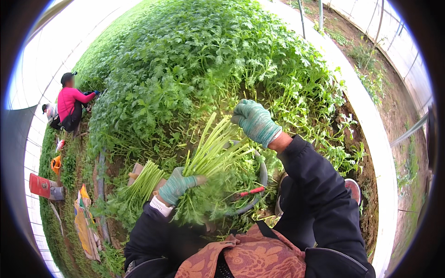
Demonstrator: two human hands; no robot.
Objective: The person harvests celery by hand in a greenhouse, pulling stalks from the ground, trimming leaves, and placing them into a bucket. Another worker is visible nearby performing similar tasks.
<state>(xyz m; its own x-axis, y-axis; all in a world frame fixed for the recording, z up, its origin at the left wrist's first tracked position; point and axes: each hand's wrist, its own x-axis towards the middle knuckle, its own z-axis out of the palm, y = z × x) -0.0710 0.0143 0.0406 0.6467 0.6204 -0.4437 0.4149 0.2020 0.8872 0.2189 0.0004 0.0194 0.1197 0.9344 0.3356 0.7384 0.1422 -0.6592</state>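
Note:
In a teal knitted work glove, my left hand (179,186) grips a bunch of leafy green stems (217,149); the cut ends fan up and to the right, the leaves hang below. My right hand (255,121), gloved alike, is curled at the upper right of the stem ends; whether its hidden fingers hold a stem I cannot tell. A second bundle of stems (147,179) lies left of my left hand. Below the held bunch is a round grey rim (263,173), partly covered by leaves, with a red-handled tool (253,191) beside it.
Dense leafy plants (194,55) stand ahead. A co-worker in a pink top (69,102) crouches at the left, near another person. Along the left lie a grey pipe (101,194), a yellow printed sack (84,229), an orange object (56,164) and a red-and-grey bag (45,187). White sheeting (382,173) edges the bed's right side.

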